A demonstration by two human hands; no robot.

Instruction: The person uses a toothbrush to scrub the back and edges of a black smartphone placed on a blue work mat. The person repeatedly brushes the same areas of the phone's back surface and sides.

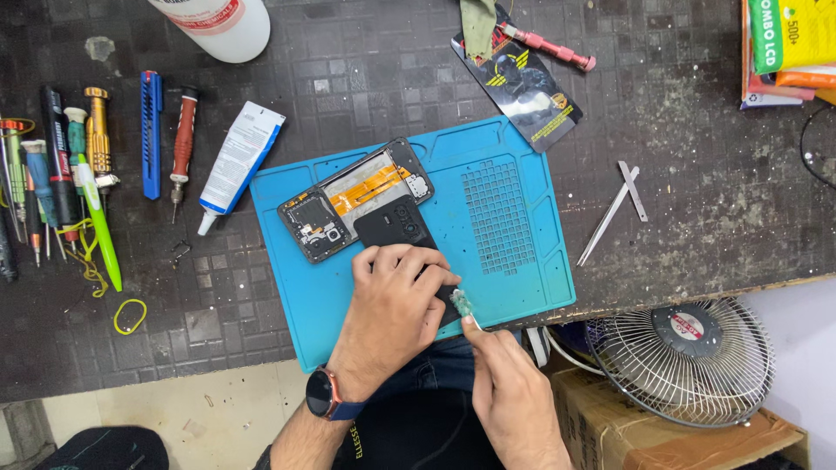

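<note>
On the blue work mat (pixel 514 226) lies an opened phone body (pixel 353 198) with its orange ribbon cable and circuit board showing. Just below it rests a black phone back cover (pixel 392 228), pressed down by my left hand (pixel 392 309), which wears a dark smartwatch at the wrist. My right hand (pixel 509 392) holds a small brush with a pale green head (pixel 461 303) against the cover's right edge. Most of the cover is hidden under my left hand.
Screwdrivers, a blue cutter and pens (pixel 96 165) lie at the left, with a white glue tube (pixel 237 161). Tweezers (pixel 614 209) rest right of the mat. A white bottle (pixel 222 24) stands at the back. A small fan (pixel 688 357) sits on a cardboard box below the bench edge.
</note>
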